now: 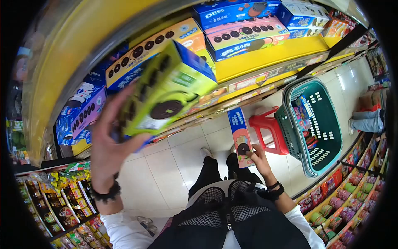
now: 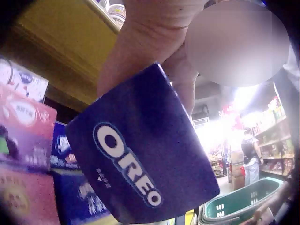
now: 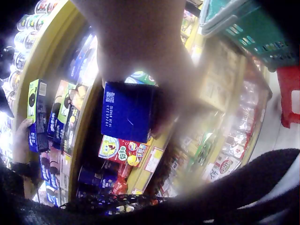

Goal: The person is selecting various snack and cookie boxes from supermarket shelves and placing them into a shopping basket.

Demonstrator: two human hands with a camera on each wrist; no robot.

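In the head view my left hand (image 1: 110, 139) grips a green and blue cookie box (image 1: 170, 91), thumb on one side, in front of the shelf's cookie boxes (image 1: 145, 52). The left wrist view shows the blue OREO end of this box (image 2: 140, 150) close up, under the left hand (image 2: 150, 42). Lower and to the right, my right hand (image 1: 261, 164) pinches a pink and blue box (image 1: 240, 137) by its near end, above the floor. Its dark blue end (image 3: 127, 111) shows in the right wrist view, below the right hand (image 3: 140, 47).
A green basket (image 1: 292, 120) stands at the right with some packets in it, beside a red stool (image 1: 269, 135). The yellow shelf (image 1: 265, 56) runs along the top. Racks of snacks (image 1: 68, 203) stand lower left and lower right. Another person's legs (image 1: 367, 122) show at far right.
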